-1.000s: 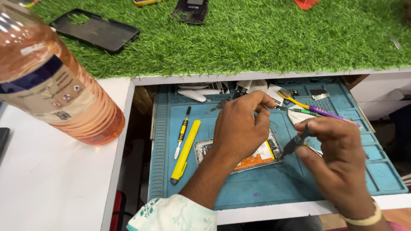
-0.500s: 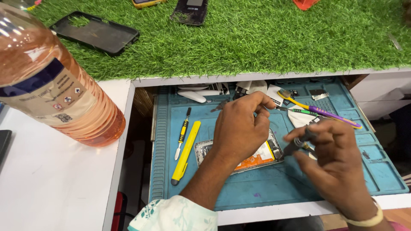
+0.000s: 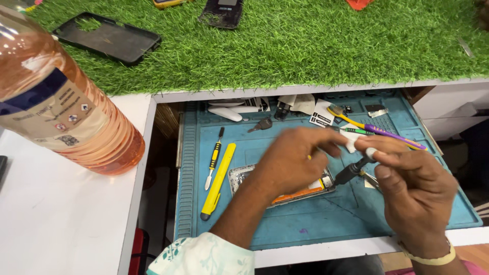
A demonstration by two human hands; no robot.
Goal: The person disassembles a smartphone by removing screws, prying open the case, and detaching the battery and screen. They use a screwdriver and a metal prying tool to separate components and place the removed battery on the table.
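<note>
A: Item one, the hands. What did each carry?

B: Right hand [image 3: 415,191]: grip closed on a small dark screwdriver [image 3: 355,170], thumb and forefinger pinched at its pale cap, tip angled down towards the opened phone [image 3: 285,186]. Left hand [image 3: 293,163]: laid over that phone, fingers curled down onto its upper edge; whether it pinched anything could not be told.

A: Location of the phone?

B: Flat on the blue work mat [image 3: 326,224], mid-mat, orange interior showing beneath the left palm.

A: Step in hand?

B: By my reading, work on a fastener near the phone's right end, the left hand steadying the body. The next move would call for the tip seated squarely and the phone kept from sliding.

A: Other tools on the mat?

B: Yellow pry bar [image 3: 218,181], lying lengthways left of the phone. Black-and-yellow precision driver [image 3: 214,163] just beside it. Purple-and-yellow toothbrush [image 3: 379,132] at the far right. White tool [image 3: 225,113] and paper scraps along the far edge.

A: Surface and room?

B: Mat sat in a recessed tray of a white counter [image 3: 56,224]. Large orange-tinted plastic bottle [image 3: 56,97] stood at left. Beyond, a strip of green artificial turf [image 3: 305,40] held a black phone case [image 3: 109,38] and another dark phone part, only partly in view.
</note>
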